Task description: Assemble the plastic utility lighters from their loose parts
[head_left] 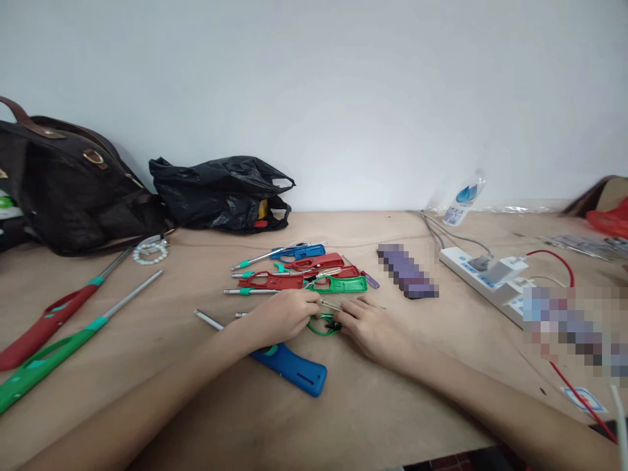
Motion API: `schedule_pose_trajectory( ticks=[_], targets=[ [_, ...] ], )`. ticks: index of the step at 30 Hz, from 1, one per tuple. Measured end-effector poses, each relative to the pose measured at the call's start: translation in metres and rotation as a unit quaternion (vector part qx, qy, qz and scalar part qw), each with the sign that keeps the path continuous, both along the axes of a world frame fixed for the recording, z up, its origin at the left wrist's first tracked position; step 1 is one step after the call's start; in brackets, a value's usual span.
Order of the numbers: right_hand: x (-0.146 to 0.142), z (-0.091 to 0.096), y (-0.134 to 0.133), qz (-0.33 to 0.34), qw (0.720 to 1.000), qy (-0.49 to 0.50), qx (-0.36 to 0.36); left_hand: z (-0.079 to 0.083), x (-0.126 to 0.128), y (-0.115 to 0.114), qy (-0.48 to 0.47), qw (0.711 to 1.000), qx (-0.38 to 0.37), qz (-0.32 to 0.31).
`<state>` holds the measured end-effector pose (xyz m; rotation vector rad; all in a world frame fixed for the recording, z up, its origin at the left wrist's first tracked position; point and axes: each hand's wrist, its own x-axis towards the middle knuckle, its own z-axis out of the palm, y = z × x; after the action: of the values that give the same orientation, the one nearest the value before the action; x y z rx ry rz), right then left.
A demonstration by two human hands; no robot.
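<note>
My left hand (297,311) is closed, its fingertips pinched at the green trigger loop of an opened long-reach lighter (318,331). My right hand (366,326) is curled over the handle end of that same lighter and hides most of it. Thin, light-coloured pieces (331,305) show between the two sets of fingertips; what they are is too small to tell. Just beyond my hands lie several opened lighters, among them a green half-shell (346,284), a red one (275,281) and a blue one (304,251). A closed blue lighter (299,373) lies under my left forearm.
A red lighter (53,324) and a green lighter (53,360) lie at left near a bead bracelet (150,251). Behind are a dark bag (83,190) and a black plastic bag (220,196). A purple screwdriver (369,280), power strip (481,284) and bottle (464,199) are right.
</note>
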<state>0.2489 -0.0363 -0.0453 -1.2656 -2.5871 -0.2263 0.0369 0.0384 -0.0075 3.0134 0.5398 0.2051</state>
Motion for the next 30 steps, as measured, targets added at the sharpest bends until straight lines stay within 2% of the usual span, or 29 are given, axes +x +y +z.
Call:
schedule_pose_trajectory(
  ticks=[5,10,19,25,30],
  targets=[
    [0.000,0.002,-0.001,-0.003,1.000,-0.005,-0.003,-0.006,0.009,-0.005,0.025,0.996,0.057,0.057],
    [-0.001,0.003,-0.001,-0.006,1.000,0.002,-0.004,-0.011,0.018,-0.006,0.071,0.988,0.129,0.040],
    [-0.002,0.009,-0.002,-0.010,1.000,0.000,-0.004,-0.007,0.024,-0.011,0.121,0.980,0.154,0.031],
    [-0.002,0.011,-0.001,-0.012,1.000,-0.011,-0.017,-0.010,0.028,-0.016,0.116,0.975,0.192,0.013],
    [-0.002,0.012,-0.001,-0.010,1.000,-0.003,-0.023,-0.013,0.028,-0.017,0.107,0.975,0.192,0.011]
  ],
)
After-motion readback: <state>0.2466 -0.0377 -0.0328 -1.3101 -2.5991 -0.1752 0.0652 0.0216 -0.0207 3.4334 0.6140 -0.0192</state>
